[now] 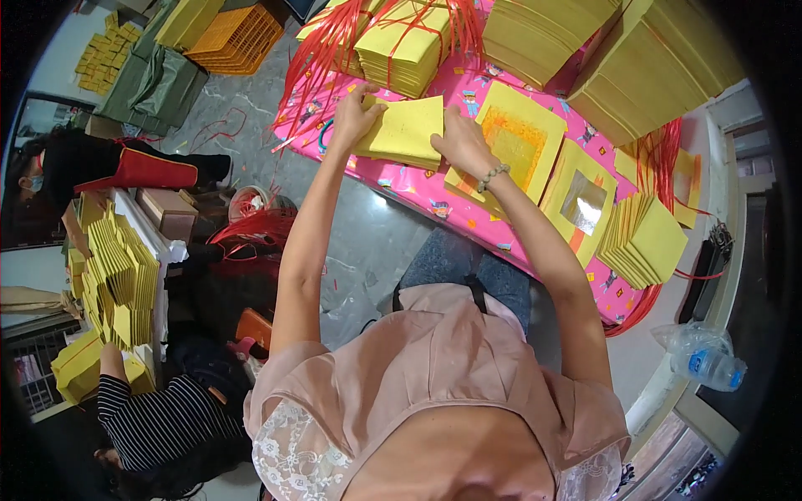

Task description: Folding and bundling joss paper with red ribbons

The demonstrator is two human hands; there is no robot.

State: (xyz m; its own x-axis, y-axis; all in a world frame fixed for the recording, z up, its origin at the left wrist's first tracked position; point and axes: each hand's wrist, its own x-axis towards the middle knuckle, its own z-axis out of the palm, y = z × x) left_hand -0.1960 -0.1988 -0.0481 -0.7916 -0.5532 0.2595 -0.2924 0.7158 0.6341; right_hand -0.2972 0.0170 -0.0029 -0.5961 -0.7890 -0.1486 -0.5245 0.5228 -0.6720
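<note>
A small stack of yellow paper sheets [404,132] lies at the near edge of a table with a pink patterned cover [409,185]. My left hand [357,117] grips the stack's left side, the thumb over its top edge. On the opposite side my right hand [466,144] pinches the right edge between thumb and curled fingers. Right beside that hand is a yellow sheet with an orange printed square [520,138]. Farther right lies a yellow sheet with a silver patch [582,204], then a fanned pile of folded yellow paper [642,240].
Tall yellow paper stacks [656,67] and bundles tied with red plastic ribbon [407,50] stand along the far side. On the left, a person in a striped top [171,422] reaches to yellow paper piles [117,267]. An orange crate [238,39] and a plastic bottle [714,367] are also visible.
</note>
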